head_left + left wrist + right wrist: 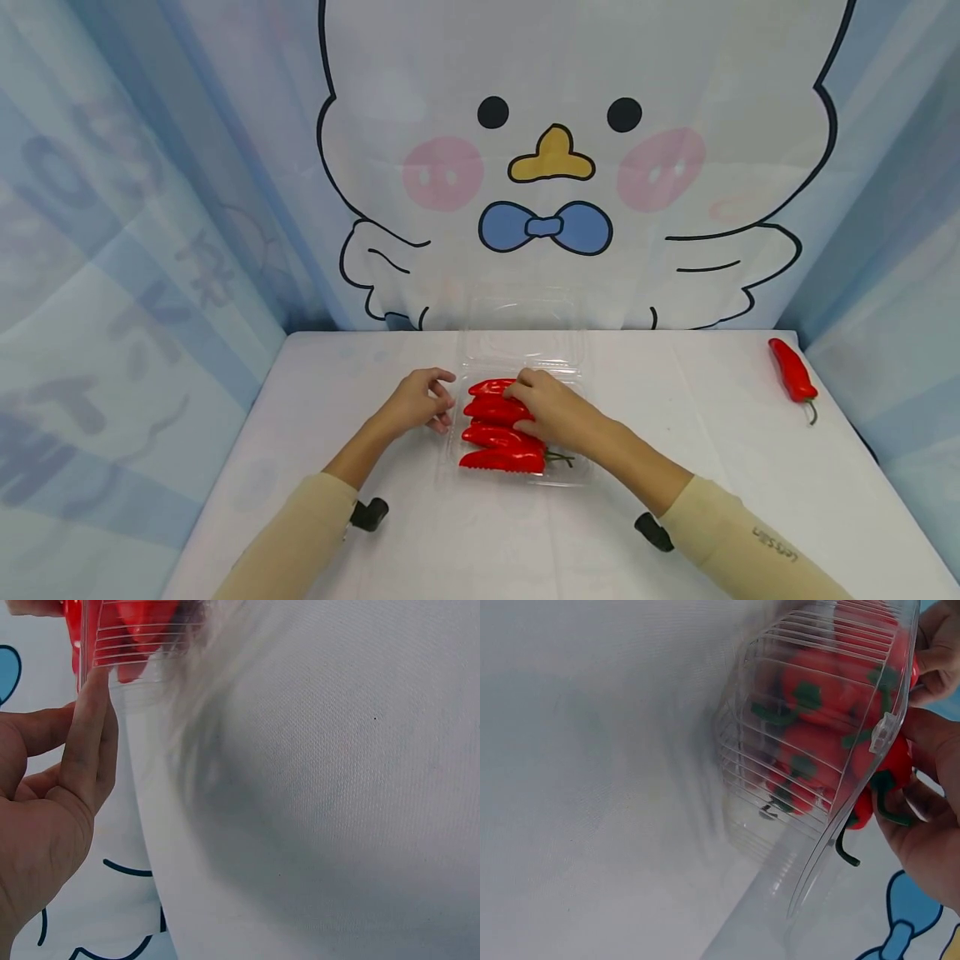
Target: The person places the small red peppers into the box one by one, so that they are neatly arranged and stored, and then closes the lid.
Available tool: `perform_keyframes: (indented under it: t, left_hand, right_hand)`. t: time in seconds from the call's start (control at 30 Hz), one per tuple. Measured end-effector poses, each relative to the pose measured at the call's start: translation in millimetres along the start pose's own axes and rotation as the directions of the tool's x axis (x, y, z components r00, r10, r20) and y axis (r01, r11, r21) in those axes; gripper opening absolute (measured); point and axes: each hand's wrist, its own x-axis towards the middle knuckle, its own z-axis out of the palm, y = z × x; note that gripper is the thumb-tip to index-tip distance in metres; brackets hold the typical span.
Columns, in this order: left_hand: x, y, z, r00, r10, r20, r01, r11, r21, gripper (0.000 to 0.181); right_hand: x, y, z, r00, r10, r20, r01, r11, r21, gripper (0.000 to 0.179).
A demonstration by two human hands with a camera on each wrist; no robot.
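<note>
A clear plastic clamshell box [583, 473] stands at the middle of the table, filled with several red chili peppers [501, 460] with green stems. My right hand [558, 410] reaches in from the right and grips one red chili pepper [898, 759] at the top of the pile, near its stem end. The pepper sits about at the box's rim. At the box's left side is my left hand [417, 404], holding nothing. In the left wrist view its extended fingertips [94, 686] touch the ribbed plastic wall.
The box's clear lid [522, 343] stands raised at the back, against the printed curtain [555, 275]. Another red chili pepper [792, 371] lies near the table's far right corner. A white cloth covers the table [720, 433]. Blue curtains [112, 333] hang at both sides.
</note>
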Motion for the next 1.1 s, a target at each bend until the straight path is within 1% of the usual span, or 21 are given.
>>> perform_keyframes:
  t: [0.2, 0.53, 0.73, 0.9, 1.1]
  left_hand:
    - [1.0, -2.1, -0.1, 1.0, 0.001, -0.002, -0.001, 1.0, -0.005, 0.045]
    - [1.4, -1.6, 0.9, 1.0, 0.002, -0.01, -0.002, 1.0, -0.003, 0.045]
    - [0.7, -1.1, 1.0, 1.0, 0.004, -0.014, -0.004, 1.0, 0.006, 0.045]
    - [0.4, -1.0, 0.7, 1.0, 0.005, -0.015, -0.005, 1.0, 0.006, 0.045]
    - [1.1, -2.1, 1.1, 1.0, 0.005, -0.016, -0.004, 1.0, 0.018, 0.045]
  right_hand:
    - [1.1, -1.5, 2.4, 1.0, 0.011, -0.005, -0.011, 0.999, -0.036, 0.046]
    - [0.4, -0.4, 4.2, 1.0, -0.008, -0.022, 0.007, 0.999, -0.044, 0.048]
    - [-0.2, 0.9, 4.5, 1.0, 0.003, -0.02, -0.004, 0.999, -0.04, 0.048]
    - [-0.4, 1.2, 3.2, 1.0, 0.025, -0.013, -0.025, 1.0, -0.006, 0.049]
    - [-1.9, 5.1, -2.0, 0.999, 0.054, -0.008, -0.053, 0.996, 0.077, 0.048]
